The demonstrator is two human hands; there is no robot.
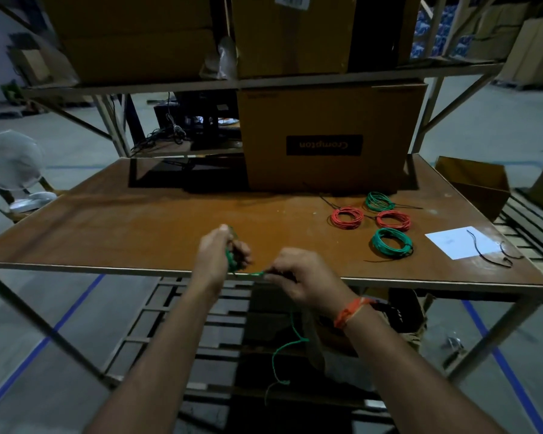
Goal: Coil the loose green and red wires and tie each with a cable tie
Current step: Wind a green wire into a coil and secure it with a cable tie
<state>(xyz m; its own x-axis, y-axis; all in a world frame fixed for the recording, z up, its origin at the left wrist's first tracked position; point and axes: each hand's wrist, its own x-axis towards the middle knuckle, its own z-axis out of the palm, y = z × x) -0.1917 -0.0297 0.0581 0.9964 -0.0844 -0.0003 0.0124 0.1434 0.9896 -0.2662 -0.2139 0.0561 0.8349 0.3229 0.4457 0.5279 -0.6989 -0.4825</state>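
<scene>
Right of centre on the desk point(138, 220) lie four tied coils, two red point(347, 217) point(393, 220) and two green point(379, 201) point(392, 242), before a Crompton carton point(326, 136). At the desk's near edge the left hand point(220, 252) grips a partly coiled green wire point(231, 261). The right hand point(301, 277) pinches its strand, whose tail dangles to lower centre.

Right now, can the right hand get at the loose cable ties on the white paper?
Probably not yet: the right hand pinches the green wire, whose coil the left hand grips. Otherwise the way to the cable ties on the white paper looks free.
</scene>
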